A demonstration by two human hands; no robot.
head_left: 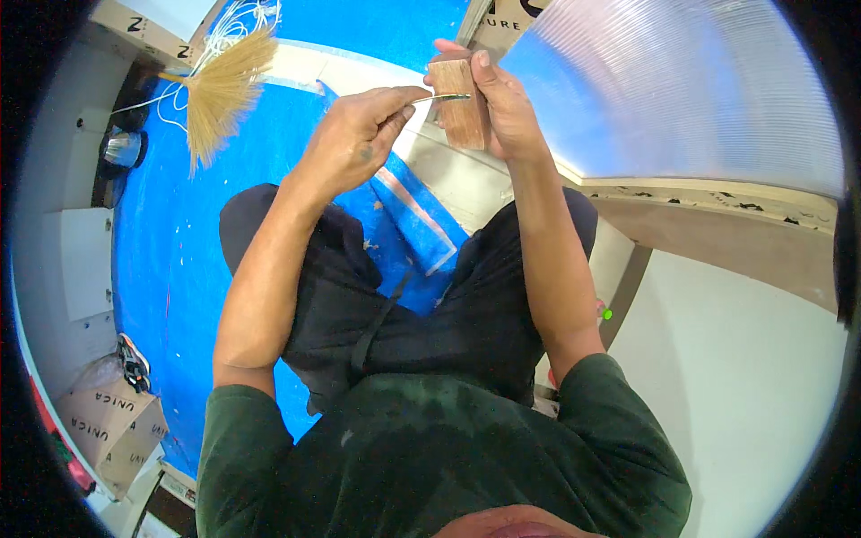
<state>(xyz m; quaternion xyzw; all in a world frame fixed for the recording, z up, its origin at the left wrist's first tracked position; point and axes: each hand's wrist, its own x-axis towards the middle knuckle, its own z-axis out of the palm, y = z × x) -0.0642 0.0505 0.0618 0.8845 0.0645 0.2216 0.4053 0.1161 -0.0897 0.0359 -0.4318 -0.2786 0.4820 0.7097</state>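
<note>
In front of me, above my bent knees, my right hand point(509, 112) is closed round a rectangular wooden block point(465, 125), thumb on its near side and fingers behind it. My left hand point(359, 134) pinches a thin, slightly curved metal tool point(439, 97) between thumb and fingers. The tool's dark tip lies across the block's wide brown face and seems to touch it. What kind of tool it is, I cannot make out. Most of its other end is hidden in my left hand.
A straw broom point(229, 90) and tangled white cord point(244, 22) lie on the blue floor sheet point(179, 260) at the far left. A corrugated translucent panel point(700, 90) and a wooden ledge point(717, 197) stand to the right. Cardboard boxes point(112, 426) sit at the lower left.
</note>
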